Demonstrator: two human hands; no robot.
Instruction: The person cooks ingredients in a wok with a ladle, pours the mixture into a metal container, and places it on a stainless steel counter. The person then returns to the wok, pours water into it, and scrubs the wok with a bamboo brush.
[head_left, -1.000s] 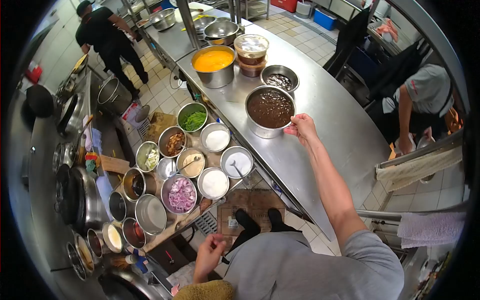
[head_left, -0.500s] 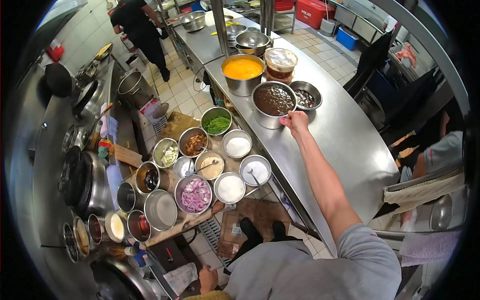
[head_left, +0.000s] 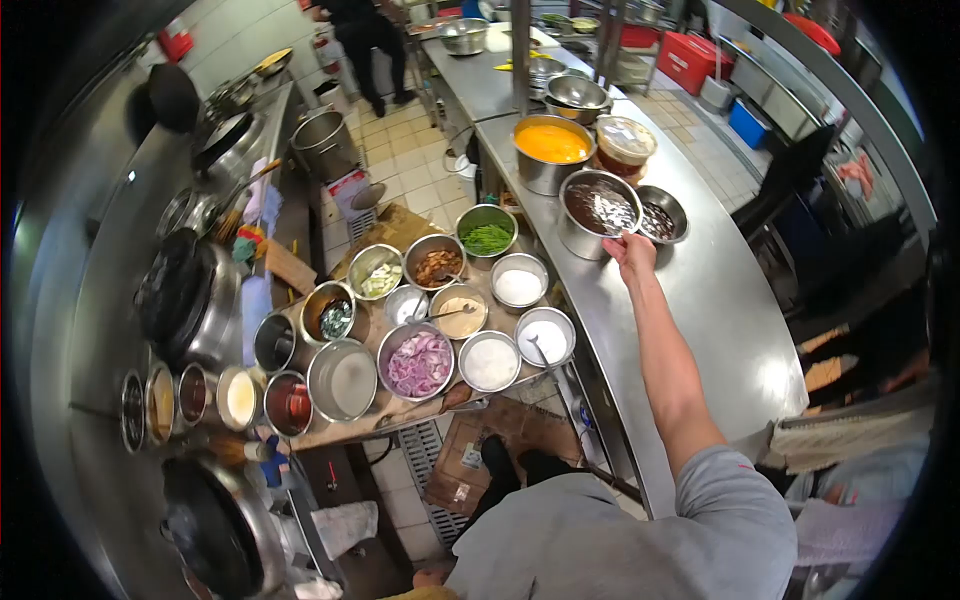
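My right hand (head_left: 630,257) is closed on the near rim of a round metal pot (head_left: 582,243) holding dark brown sauce (head_left: 598,205). The pot is upright on the steel counter. Touching or close to its right side is a smaller metal bowl (head_left: 680,228) with dark, shiny contents. Behind them are a pot of orange liquid (head_left: 553,139) and a lidded plastic tub (head_left: 627,140). Only a sliver of my left hand (head_left: 428,579) shows at the bottom edge, its fingers mostly cut off; I cannot see whether it holds anything.
On the left, a board (head_left: 345,425) carries several metal containers, including sliced onion (head_left: 418,363), chopped greens (head_left: 487,238) and white powders. Covered woks (head_left: 175,295) line the far left. A person (head_left: 370,50) stands at the back. The steel counter (head_left: 690,330) runs along my right.
My view has turned left, so everything sits farther right in it. The right hand stays on the pot's rim. My left hand has slipped mostly out of view at the bottom.
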